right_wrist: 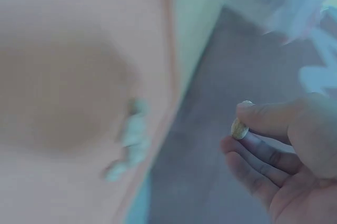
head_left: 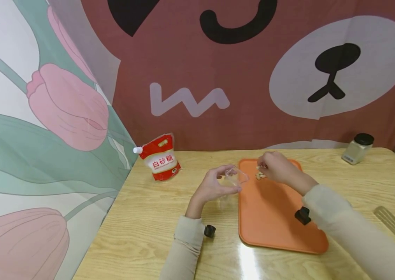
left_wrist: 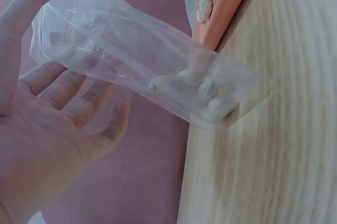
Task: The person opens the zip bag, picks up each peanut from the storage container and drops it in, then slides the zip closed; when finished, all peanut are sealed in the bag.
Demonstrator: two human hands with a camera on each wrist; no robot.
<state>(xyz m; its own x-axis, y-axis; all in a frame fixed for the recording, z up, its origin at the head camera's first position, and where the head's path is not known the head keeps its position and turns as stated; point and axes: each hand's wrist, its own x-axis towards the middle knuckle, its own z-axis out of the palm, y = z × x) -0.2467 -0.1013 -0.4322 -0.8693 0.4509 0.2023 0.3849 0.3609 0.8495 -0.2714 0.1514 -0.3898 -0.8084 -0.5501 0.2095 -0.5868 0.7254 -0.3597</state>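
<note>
Pinching one peanut point(right_wrist: 239, 129), right fingers point(right_wrist: 254, 172); one clear bag point(left_wrist: 124, 47), left fingers point(left_wrist: 67, 86).

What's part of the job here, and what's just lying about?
In use:
- clear bag, peanuts inside, held by left hand
- peanut pinched by right hand
- loose peanuts on orange board

Lying about, untouched:
- red pouch
- black-lidded jar
- slotted turners
</note>
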